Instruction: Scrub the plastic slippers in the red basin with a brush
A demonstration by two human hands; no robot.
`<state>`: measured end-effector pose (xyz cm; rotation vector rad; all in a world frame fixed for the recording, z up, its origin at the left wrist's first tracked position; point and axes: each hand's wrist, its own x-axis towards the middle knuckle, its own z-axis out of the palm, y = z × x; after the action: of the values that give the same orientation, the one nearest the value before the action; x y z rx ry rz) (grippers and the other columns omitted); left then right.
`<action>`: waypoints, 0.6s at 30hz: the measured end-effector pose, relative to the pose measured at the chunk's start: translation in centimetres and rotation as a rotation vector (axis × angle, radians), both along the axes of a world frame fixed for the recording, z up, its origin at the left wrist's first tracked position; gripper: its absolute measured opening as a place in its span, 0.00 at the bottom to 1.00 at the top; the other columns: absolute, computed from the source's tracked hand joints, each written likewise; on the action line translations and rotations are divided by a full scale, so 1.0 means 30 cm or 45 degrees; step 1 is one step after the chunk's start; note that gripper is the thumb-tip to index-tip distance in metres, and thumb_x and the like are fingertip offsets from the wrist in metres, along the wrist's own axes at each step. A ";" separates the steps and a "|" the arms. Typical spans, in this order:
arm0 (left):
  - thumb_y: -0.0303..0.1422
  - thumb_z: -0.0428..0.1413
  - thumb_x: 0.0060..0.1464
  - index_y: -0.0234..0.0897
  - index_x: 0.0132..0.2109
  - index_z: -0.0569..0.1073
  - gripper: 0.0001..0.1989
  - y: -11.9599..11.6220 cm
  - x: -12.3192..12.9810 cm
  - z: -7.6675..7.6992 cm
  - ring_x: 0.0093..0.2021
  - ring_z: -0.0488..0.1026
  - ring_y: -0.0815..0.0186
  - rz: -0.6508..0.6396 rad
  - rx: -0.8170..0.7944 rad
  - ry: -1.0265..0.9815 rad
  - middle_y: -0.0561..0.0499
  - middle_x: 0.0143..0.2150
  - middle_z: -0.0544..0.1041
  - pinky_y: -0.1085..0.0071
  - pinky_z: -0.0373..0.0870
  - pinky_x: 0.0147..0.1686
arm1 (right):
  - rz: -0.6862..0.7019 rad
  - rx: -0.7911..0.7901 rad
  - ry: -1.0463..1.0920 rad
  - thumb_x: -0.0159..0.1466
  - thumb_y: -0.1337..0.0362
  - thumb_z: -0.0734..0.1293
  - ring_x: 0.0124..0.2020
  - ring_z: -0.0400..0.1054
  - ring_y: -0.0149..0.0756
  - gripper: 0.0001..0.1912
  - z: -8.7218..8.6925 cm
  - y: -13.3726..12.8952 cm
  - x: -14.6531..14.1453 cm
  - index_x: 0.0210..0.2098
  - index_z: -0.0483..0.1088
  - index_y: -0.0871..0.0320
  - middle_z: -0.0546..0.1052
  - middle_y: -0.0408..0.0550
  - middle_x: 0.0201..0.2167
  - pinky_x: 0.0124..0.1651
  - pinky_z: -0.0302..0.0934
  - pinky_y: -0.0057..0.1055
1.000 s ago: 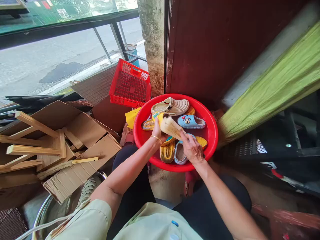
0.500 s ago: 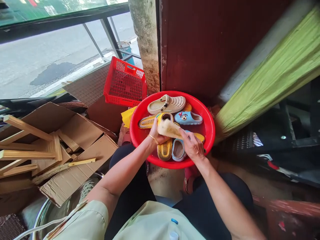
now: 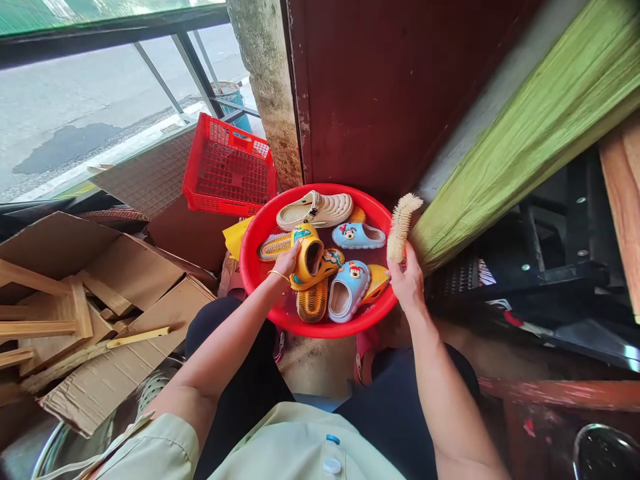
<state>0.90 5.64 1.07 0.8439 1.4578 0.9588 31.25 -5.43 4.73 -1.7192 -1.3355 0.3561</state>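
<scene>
Brush (image 3: 401, 227) juts above the right hand (image 3: 410, 283) gripping it; left hand (image 3: 285, 263) grasps a yellow clog (image 3: 303, 265).

Dark red panel (image 3: 380, 87), stained pillar (image 3: 265, 80), green cloth (image 3: 505, 143), grey road (image 3: 115, 93)

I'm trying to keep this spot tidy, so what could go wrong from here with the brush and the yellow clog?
The yellow clog, held in the left hand over the red basin, might slip and drop onto the other footwear crowded there. The brush, held up in the right hand by the basin's right rim, could, if wet, drip beyond it, perhaps onto the green cloth nearby.
</scene>
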 end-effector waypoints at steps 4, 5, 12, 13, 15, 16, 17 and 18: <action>0.35 0.55 0.62 0.33 0.71 0.63 0.32 0.006 -0.022 -0.001 0.68 0.69 0.49 -0.041 0.532 0.859 0.36 0.65 0.73 0.50 0.64 0.69 | -0.047 -0.020 0.245 0.68 0.50 0.64 0.29 0.78 0.40 0.38 0.038 -0.009 0.001 0.74 0.58 0.55 0.82 0.55 0.47 0.33 0.75 0.36; 0.34 0.53 0.63 0.34 0.72 0.62 0.32 -0.001 -0.018 0.003 0.71 0.65 0.49 -0.137 0.637 1.014 0.36 0.68 0.70 0.50 0.61 0.71 | -0.064 -0.012 0.291 0.68 0.49 0.65 0.28 0.78 0.39 0.38 0.046 -0.008 0.001 0.73 0.58 0.55 0.82 0.56 0.47 0.31 0.74 0.34; 0.44 0.58 0.62 0.41 0.70 0.67 0.32 -0.073 0.068 -0.037 0.78 0.47 0.38 -0.978 0.699 1.648 0.37 0.77 0.58 0.37 0.44 0.72 | -0.050 0.008 0.376 0.67 0.50 0.67 0.27 0.76 0.36 0.36 0.076 0.002 0.002 0.71 0.62 0.54 0.81 0.56 0.49 0.27 0.72 0.30; 0.44 0.58 0.62 0.40 0.71 0.66 0.33 -0.073 0.072 -0.047 0.78 0.47 0.39 -1.016 0.683 1.678 0.37 0.77 0.58 0.38 0.44 0.72 | -0.040 0.009 0.372 0.67 0.50 0.67 0.27 0.76 0.35 0.36 0.077 0.003 0.003 0.71 0.62 0.54 0.81 0.56 0.50 0.28 0.73 0.31; 0.42 0.57 0.62 0.41 0.72 0.65 0.33 -0.066 0.074 -0.065 0.77 0.50 0.42 -1.095 0.638 1.700 0.39 0.77 0.59 0.41 0.46 0.72 | -0.035 0.002 0.372 0.67 0.51 0.67 0.27 0.76 0.35 0.36 0.076 0.005 0.003 0.71 0.62 0.54 0.81 0.55 0.50 0.29 0.73 0.32; 0.41 0.56 0.63 0.41 0.72 0.64 0.33 -0.061 0.074 -0.073 0.77 0.51 0.43 -1.136 0.613 1.700 0.39 0.76 0.61 0.41 0.47 0.71 | -0.040 -0.005 0.376 0.67 0.51 0.67 0.27 0.76 0.35 0.36 0.076 0.006 0.003 0.71 0.62 0.54 0.80 0.55 0.50 0.29 0.74 0.32; 0.41 0.55 0.63 0.41 0.72 0.64 0.32 -0.056 0.073 -0.080 0.76 0.53 0.44 -1.173 0.588 1.696 0.40 0.75 0.63 0.41 0.48 0.71 | -0.044 -0.013 0.383 0.67 0.51 0.67 0.27 0.76 0.36 0.36 0.075 0.007 0.002 0.71 0.62 0.54 0.80 0.56 0.50 0.29 0.74 0.33; 0.41 0.55 0.63 0.42 0.72 0.63 0.32 -0.053 0.074 -0.086 0.75 0.54 0.45 -1.204 0.563 1.690 0.41 0.74 0.65 0.41 0.48 0.70 | -0.049 -0.018 0.387 0.67 0.50 0.67 0.27 0.76 0.37 0.36 0.074 0.008 0.001 0.71 0.62 0.54 0.80 0.57 0.50 0.28 0.74 0.33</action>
<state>3.12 4.05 -1.52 2.4905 1.5094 -0.1634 31.29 -5.20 6.94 -1.6246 -1.0794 0.5812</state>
